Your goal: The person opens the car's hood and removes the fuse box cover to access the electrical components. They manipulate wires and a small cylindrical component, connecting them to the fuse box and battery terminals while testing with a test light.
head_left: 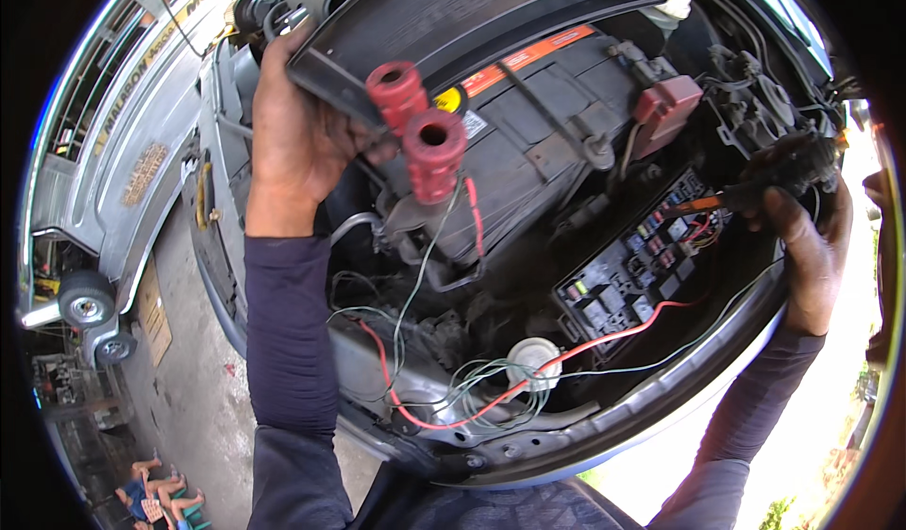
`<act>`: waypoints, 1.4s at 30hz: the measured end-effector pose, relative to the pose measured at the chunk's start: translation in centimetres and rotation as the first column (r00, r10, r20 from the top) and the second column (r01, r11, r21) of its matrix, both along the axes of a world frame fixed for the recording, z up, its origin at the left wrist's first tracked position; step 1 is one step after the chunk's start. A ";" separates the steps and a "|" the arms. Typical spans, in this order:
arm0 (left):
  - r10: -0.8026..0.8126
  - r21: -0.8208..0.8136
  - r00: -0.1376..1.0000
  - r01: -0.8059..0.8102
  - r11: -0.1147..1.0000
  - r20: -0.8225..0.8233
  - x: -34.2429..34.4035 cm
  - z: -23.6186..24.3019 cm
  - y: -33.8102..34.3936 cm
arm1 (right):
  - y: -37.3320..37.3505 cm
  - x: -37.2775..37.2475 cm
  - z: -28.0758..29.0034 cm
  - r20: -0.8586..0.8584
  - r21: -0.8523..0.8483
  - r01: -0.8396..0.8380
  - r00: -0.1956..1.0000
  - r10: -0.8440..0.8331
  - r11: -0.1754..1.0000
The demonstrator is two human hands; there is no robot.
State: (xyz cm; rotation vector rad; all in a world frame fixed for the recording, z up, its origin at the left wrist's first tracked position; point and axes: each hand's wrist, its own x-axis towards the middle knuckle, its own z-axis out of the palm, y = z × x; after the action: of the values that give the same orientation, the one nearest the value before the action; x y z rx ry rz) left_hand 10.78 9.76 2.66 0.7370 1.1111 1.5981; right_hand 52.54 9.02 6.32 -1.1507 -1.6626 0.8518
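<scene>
My left hand grips the lower left corner of a wide black plastic panel, which slants over the far side of a car battery. Two red hollow cylinders stand beside my left fingers, with thin green and red wires by the nearer one. My right hand is closed round a dark object at the right edge of the engine bay; its kind is unclear. An orange-and-black piece reaches from there to the uncovered fuse box, which holds several coloured fuses and relays.
A red terminal cover sits at the battery's right end. A red wire and a coil of green wire cross the front of the bay by a round white cap. Left stands a silver vehicle; people sit farther off.
</scene>
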 end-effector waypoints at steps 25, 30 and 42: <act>-0.156 0.181 0.987 0.146 0.973 0.041 1.6 0.6 -0.5 | 1.7 5.2 -0.9 0.217 0.001 -0.117 0.969 0.114 0.993; -0.181 0.197 0.980 0.161 0.967 0.087 1.2 0.1 -0.4 | 2.0 3.4 -0.2 0.269 -0.026 -0.178 0.946 0.178 0.984; -0.121 -0.002 0.986 0.122 0.993 -0.112 1.5 0.6 -0.3 | 2.1 -0.2 1.0 0.210 0.172 -0.330 0.933 0.293 0.928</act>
State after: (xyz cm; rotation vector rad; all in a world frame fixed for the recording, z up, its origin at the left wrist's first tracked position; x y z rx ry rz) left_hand 12.28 9.45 3.26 0.8902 1.1208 1.4721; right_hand 52.32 11.11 7.31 -0.8519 -2.0714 0.7636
